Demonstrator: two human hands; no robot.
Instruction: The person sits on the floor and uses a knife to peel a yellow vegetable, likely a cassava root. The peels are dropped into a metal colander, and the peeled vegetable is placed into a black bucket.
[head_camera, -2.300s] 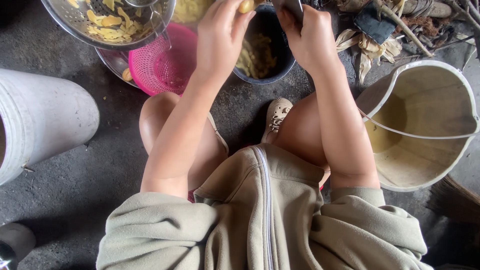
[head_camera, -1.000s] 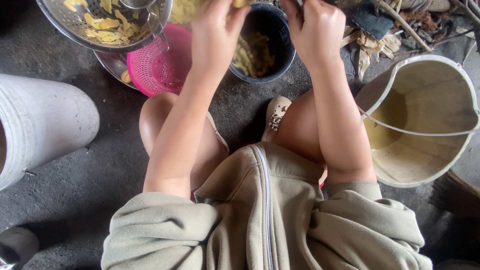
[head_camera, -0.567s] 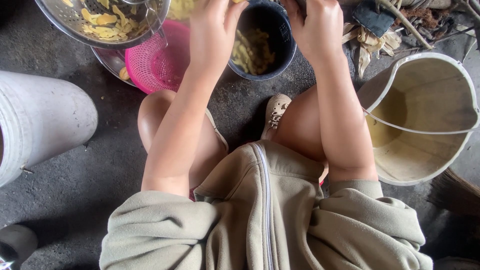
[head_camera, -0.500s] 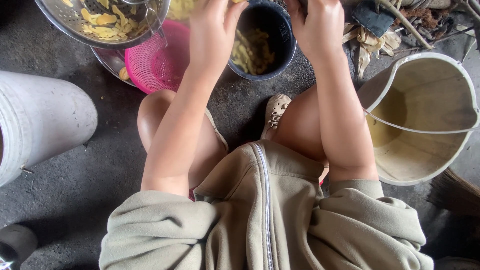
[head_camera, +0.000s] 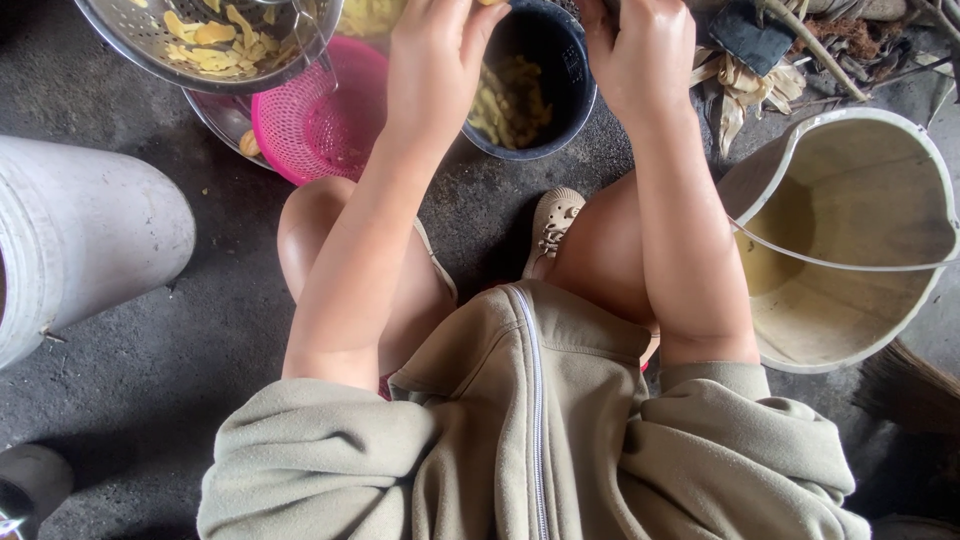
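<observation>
Hands raised, curled over dark bowl

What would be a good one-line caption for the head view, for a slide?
Seated person's left hand and right hand work above a dark round bowl of yellow pieces, beside a pink plastic basket.

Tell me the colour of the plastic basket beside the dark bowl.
The plastic basket is bright pink, with a mesh wall; the head view shows it, left of the dark bowl.

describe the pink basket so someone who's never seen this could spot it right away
Start at the big metal colander of yellow slices at the top left. Just below its rim, by the left hand, sits the round pink plastic mesh basket. It is the only brightly coloured container there.
</observation>
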